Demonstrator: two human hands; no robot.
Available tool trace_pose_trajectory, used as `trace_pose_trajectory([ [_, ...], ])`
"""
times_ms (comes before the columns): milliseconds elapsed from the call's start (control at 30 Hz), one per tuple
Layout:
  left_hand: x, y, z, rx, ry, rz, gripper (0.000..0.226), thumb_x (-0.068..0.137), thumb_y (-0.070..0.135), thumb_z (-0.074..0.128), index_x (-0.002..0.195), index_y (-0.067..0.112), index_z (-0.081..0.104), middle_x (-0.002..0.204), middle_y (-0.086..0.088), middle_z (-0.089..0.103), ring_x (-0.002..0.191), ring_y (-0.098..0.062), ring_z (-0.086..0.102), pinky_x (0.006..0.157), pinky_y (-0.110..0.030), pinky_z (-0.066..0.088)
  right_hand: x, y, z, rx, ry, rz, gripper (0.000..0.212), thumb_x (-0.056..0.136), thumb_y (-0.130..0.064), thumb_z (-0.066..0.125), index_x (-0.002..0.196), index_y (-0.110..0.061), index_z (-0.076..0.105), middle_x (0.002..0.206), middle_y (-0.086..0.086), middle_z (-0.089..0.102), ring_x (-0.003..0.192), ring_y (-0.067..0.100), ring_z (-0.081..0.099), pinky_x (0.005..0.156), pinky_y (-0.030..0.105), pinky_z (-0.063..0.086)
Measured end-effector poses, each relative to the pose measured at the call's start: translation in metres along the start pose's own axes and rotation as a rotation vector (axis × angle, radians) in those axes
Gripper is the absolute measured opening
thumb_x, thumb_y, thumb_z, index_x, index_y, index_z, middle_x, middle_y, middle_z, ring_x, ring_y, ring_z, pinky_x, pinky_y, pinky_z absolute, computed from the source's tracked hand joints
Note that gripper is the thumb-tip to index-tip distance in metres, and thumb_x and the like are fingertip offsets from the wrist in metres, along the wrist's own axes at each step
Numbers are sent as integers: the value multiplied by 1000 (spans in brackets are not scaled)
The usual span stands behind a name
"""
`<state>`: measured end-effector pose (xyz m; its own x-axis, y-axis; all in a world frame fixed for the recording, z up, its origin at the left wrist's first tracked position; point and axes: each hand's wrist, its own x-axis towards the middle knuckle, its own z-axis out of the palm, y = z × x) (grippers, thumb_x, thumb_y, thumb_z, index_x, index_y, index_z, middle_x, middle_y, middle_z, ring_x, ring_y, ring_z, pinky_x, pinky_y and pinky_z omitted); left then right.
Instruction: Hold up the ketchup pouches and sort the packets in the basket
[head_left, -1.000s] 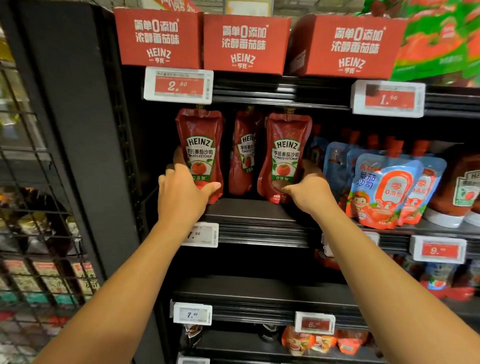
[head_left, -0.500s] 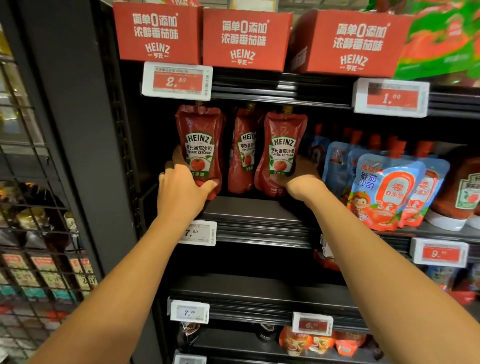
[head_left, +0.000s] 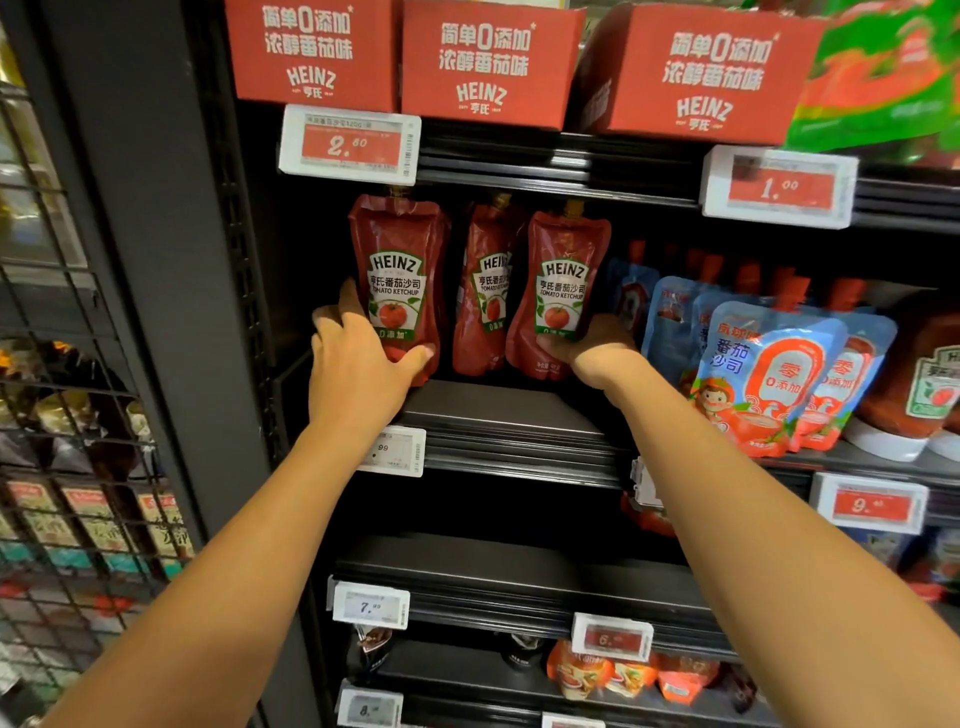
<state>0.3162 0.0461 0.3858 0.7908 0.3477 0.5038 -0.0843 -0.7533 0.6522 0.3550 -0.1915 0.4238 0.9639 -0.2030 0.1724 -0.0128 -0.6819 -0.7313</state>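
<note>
left hand (head_left: 358, 364) gripped the left ketchup pouch (head_left: 397, 280); right hand (head_left: 597, 351) clasped the right ketchup pouch (head_left: 561, 296), both lifted slightly higher than before.

Dim shelves – glare above, warped edges.

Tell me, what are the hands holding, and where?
Each grips a red Heinz ketchup pouch's lower end: left hand the left pouch, right hand the right pouch.

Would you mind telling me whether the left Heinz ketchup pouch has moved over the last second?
No. The left Heinz ketchup pouch still stands directly under the 2.80 price tag, with the left hand gripping its lower part.
</note>
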Motion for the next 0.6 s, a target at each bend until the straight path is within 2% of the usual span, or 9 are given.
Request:
trace_pose_trajectory([
  [67,-6,2,-2,-33,93,41,77,80,51,74,132,7,39,142,-21,32,129,-38,39,96,-48,46,-8,4,-3,9,16,25,73,85,-49,72,139,-5,49,139,17,56,124,36,55,101,39,48],
  [167,-20,9,-5,-165,199,163,68,85,43,70,138,13,38,137,-12,36,124,-27,39,99,-39,42,-30,11,-7,-26,77,-3,70,89,-49,68,139,-4,48,135,16,57,123,36,55,103,43,46],
  [200,-26,12,-4,-232,185,205,65,86,39,68,139,14,39,135,-8,37,123,-23,40,100,-35,41,-41,13,-7,16,112,-29,65,89,-48,68,135,-5,51,124,11,62,117,32,58,98,40,48],
  [267,-38,19,-4,-359,132,266,57,88,32,68,137,19,42,130,0,40,119,-15,43,98,-27,40,-67,15,-6,143,194,-100,42,89,-42,70,118,-14,59,96,-6,63,97,13,63,78,22,48],
  [333,-51,25,-4,-471,82,296,49,87,30,68,131,26,46,123,9,43,104,-7,50,89,-15,41,-92,15,-2,229,283,-205,20,91,-34,71,103,-22,59,84,-12,61,79,-8,60,64,6,42],
  [367,-57,27,-5,-518,46,303,44,87,31,68,126,30,48,118,12,47,95,-4,53,84,-12,42,-105,15,0,276,327,-247,14,91,-29,70,99,-24,59,84,-11,62,77,-10,59,65,4,42],
  [400,-64,30,-6,-558,-5,311,38,87,31,67,121,32,50,112,14,51,88,-5,55,80,-13,43,-118,15,2,324,361,-274,11,92,-25,70,97,-26,60,84,-8,64,78,-7,61,69,7,45],
  [500,-84,35,-9,-714,-201,350,25,88,26,67,107,35,55,92,12,60,71,-6,60,70,-12,47,-155,21,7,407,420,-282,15,93,-16,67,91,-30,60,86,-3,67,84,17,67,78,34,57],
  [600,-107,40,-8,-827,-380,380,19,87,26,66,98,38,57,85,9,63,66,-5,59,64,-12,46,-187,31,9,442,434,-238,14,93,-12,66,91,-26,62,88,5,69,86,26,67,81,48,57],
])
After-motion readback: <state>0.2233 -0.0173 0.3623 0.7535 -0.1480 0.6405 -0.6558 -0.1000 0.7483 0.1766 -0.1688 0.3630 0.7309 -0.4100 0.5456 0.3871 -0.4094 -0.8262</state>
